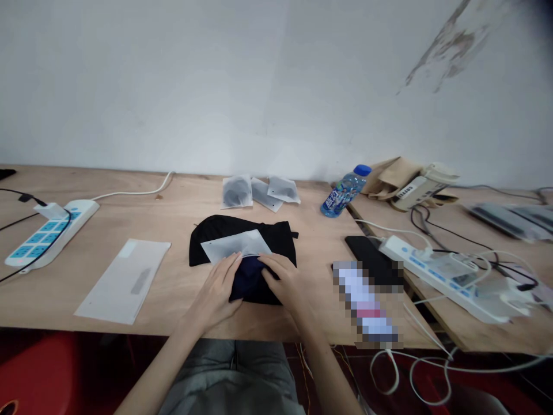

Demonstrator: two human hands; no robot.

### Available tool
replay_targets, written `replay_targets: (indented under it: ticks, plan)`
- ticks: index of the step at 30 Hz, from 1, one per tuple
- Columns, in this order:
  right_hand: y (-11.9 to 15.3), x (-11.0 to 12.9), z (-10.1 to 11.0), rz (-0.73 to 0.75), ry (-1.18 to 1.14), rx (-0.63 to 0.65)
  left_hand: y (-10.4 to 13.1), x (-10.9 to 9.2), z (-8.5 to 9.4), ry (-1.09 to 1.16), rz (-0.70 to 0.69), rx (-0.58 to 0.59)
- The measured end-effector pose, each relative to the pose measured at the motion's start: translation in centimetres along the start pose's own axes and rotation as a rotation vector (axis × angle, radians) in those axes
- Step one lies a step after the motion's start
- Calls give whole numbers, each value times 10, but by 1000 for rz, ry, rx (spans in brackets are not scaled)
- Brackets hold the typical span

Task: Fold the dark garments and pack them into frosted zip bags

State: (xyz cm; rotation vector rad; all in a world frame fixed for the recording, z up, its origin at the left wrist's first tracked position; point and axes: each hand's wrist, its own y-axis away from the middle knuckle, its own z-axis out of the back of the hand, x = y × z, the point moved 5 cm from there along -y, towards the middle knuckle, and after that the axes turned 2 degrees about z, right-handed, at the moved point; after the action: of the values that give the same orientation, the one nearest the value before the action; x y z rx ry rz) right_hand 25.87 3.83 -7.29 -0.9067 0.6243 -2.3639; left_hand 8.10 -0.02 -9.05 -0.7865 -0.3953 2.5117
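Observation:
A folded dark blue cloth (247, 279) is between my two hands, at the mouth of a frosted plastic bag (235, 243). My left hand (220, 288) grips the cloth's left side, with its fingertips at the bag's near edge. On the right side, my right hand (283, 279) has its fingers over the cloth and bag edge, its thumb against the cloth. Beneath them lies a black cloth item (276, 233) on the wooden table (181, 300). How far the blue cloth reaches into the bag is hidden.
Flat frosted bags (125, 279) lie at left, and filled ones (237, 191) near the wall. Power strips (52, 233) stand on both sides. A blue-capped bottle (343, 193), a blurred phone (365, 302), a black object (374, 259), cables and a cup (423, 187) are at right.

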Motion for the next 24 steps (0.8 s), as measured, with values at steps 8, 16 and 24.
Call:
replay_targets:
  ticks: [8, 16, 24]
  plan:
    - [-2, 14, 1, 81, 77, 104, 0, 9, 6, 129, 65, -87]
    - [-3, 15, -9, 84, 137, 319, -10, 14, 11, 190, 110, -313]
    - [-5, 10, -20, 76, 303, 211, -11, 11, 11, 52, 170, -348]
